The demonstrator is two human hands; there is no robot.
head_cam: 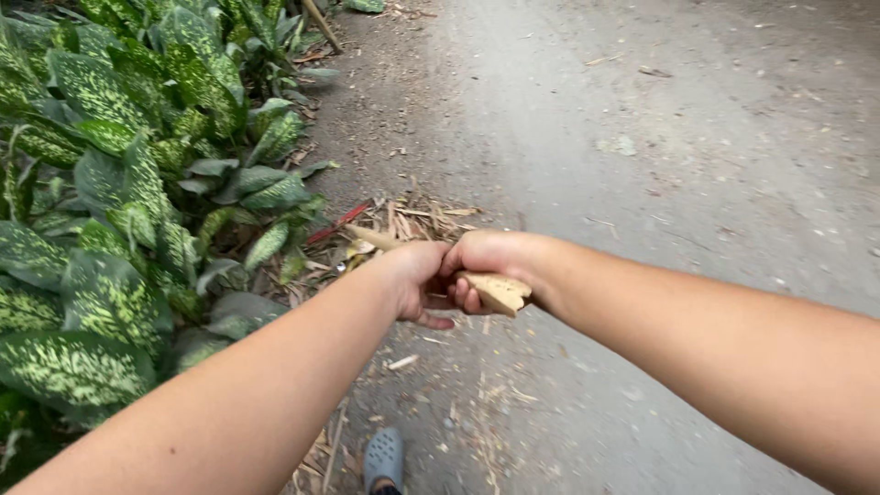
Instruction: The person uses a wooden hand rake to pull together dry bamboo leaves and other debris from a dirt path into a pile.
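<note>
Both hands meet in the middle of the view, closed around a pale wooden stick [486, 286]. The left hand [417, 280] wraps the stick with its fingers curled fully round it, thumb showing underneath, and sits just to the left of the right hand [490, 261], which touches it and is likewise closed tight over the wood. The stick's cut, rough end pokes out below the right hand's fingers, while its other part runs up and away past the left hand towards a heap of dry twigs and leaf scraps [412, 220] lying just beyond the knuckles. A thin red strip [337, 223] lies at the edge of that heap. Further left of the left forearm grows a bank of broad green leaves speckled with yellow [110, 183]. To the right of and beyond the hands stretches a grey dirt path [642, 137] scattered with small bits of debris. Below the hands, near the bottom edge, the toe of a grey perforated shoe [383, 458] shows on the ground.
</note>
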